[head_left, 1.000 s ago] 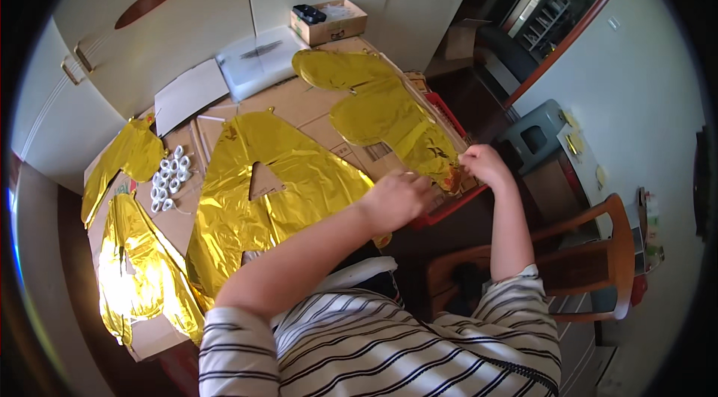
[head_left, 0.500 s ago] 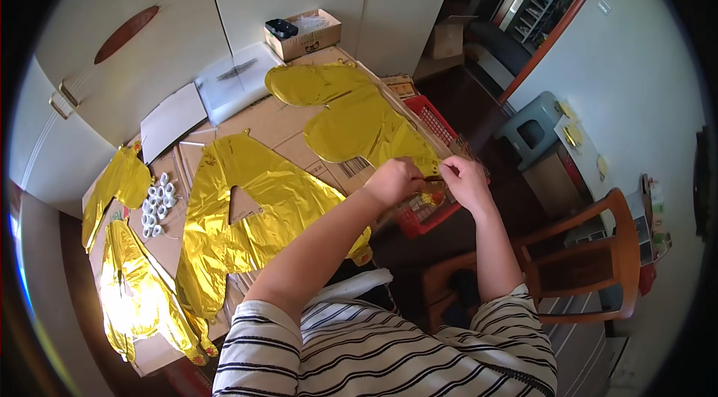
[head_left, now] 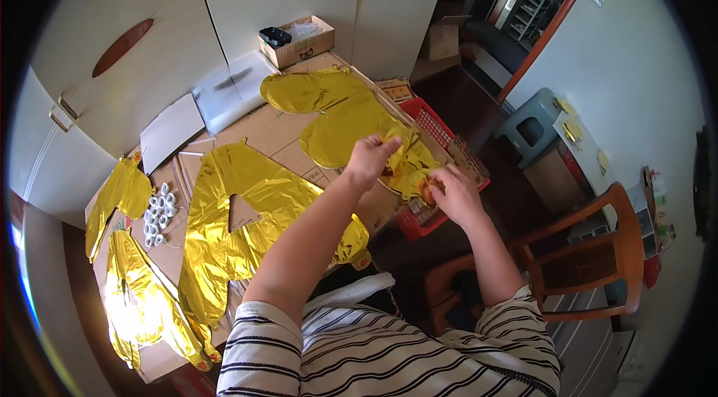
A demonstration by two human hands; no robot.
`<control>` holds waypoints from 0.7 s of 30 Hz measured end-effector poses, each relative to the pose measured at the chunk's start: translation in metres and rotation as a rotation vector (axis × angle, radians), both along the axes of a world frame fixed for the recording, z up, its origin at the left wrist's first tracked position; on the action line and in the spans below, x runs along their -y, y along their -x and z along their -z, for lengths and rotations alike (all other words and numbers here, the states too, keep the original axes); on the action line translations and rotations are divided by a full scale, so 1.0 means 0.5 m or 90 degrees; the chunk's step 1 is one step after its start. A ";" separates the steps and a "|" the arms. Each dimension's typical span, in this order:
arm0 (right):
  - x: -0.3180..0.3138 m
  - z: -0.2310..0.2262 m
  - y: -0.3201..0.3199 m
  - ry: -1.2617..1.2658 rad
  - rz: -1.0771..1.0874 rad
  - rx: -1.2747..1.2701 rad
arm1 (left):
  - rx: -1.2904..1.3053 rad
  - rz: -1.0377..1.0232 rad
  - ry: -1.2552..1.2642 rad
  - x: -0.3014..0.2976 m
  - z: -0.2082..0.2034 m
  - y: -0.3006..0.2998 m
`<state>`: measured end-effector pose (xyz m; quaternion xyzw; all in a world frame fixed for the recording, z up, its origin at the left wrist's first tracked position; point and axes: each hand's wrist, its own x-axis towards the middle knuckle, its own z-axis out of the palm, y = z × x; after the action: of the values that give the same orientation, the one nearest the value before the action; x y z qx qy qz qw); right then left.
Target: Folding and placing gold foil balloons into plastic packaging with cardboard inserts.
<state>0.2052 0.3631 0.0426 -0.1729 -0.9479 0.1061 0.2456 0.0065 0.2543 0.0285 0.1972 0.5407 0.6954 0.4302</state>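
A flat gold foil balloon [head_left: 340, 131] with rounded lobes lies on the far right of the cardboard-covered table. My left hand [head_left: 368, 159] is closed, pinching its lifted, crumpled near end between thumb and fingers. At the table's right edge my right hand [head_left: 455, 194] is closed on the tip of the same balloon, where an orange-red patch shows by the fingertips. A larger A-shaped gold foil balloon [head_left: 217, 225] lies flat to the left, partly under my left forearm. Two more gold foil balloons rest at the far left, the nearer one [head_left: 138, 300] glaring in the light.
Several small white rolls [head_left: 155, 223] sit between the left balloons. Along the cabinet stand a cardboard box [head_left: 308, 49] with a black tray, a clear plastic sheet [head_left: 235, 94] and a pale board [head_left: 172, 128]. A red basket [head_left: 432, 124] and wooden chair [head_left: 627, 247] are at the right.
My hands were close together at the balloon's near end. The left has moved up and left, lifting and crumpling the foil; the right has moved slightly down and toward me.
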 end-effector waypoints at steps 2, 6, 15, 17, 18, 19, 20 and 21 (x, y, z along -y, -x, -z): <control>0.005 -0.009 0.011 -0.165 -0.040 0.012 | -0.004 -0.061 0.033 -0.001 -0.037 0.045; 0.015 -0.082 0.114 0.094 -0.093 0.041 | -0.088 -0.133 -0.010 0.018 -0.144 0.128; 0.003 0.010 0.454 -0.050 -0.196 0.204 | -0.317 -0.309 -0.160 0.154 -0.377 0.346; 0.014 -0.003 0.465 -0.031 -0.195 0.277 | -0.364 -0.370 -0.160 0.220 -0.443 0.394; 0.015 -0.011 0.465 -0.026 -0.186 0.279 | -0.395 -0.415 -0.156 0.251 -0.483 0.412; 0.016 -0.014 0.465 -0.019 -0.178 0.283 | -0.432 -0.479 -0.119 0.287 -0.521 0.438; 0.022 -0.016 0.465 -0.012 -0.172 0.285 | -0.470 -0.545 -0.078 0.332 -0.560 0.463; 0.025 -0.013 0.470 -0.008 -0.164 0.282 | -0.458 -0.578 -0.102 0.380 -0.598 0.491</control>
<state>-0.0297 0.3508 0.0490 -0.0681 -0.9935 0.0899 0.0173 -0.2392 0.0645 0.3276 0.2014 0.6289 0.7382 -0.1378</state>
